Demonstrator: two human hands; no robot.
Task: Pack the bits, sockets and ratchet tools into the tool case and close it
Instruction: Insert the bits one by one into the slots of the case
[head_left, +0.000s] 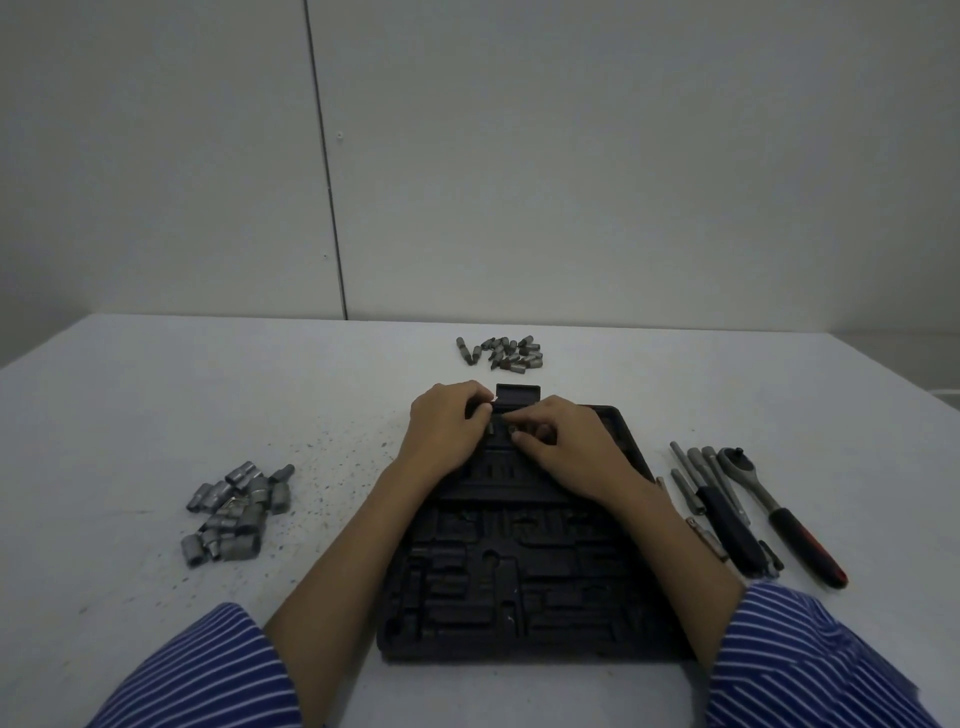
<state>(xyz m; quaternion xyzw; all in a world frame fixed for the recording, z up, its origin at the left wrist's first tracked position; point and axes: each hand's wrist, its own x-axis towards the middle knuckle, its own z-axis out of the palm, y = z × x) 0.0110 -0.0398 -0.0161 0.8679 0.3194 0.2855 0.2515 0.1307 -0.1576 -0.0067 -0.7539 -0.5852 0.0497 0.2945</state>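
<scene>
Striped sleeves (208, 670) nearest; both hands' fingers (519, 439) curled at far slots of case (519, 571), pinching small bits (511, 430); exact grasp unclear.

A pale grey worktop (156, 405), speckled with dark flecks left of centre, carries an open black tool case (524, 587) at the near middle. A heap of sockets (236, 512) lies to its left, a cluster of bits (501, 352) beyond its far end, and extension bars (698, 478) beside a red-handled ratchet (779, 512) to its right.
</scene>
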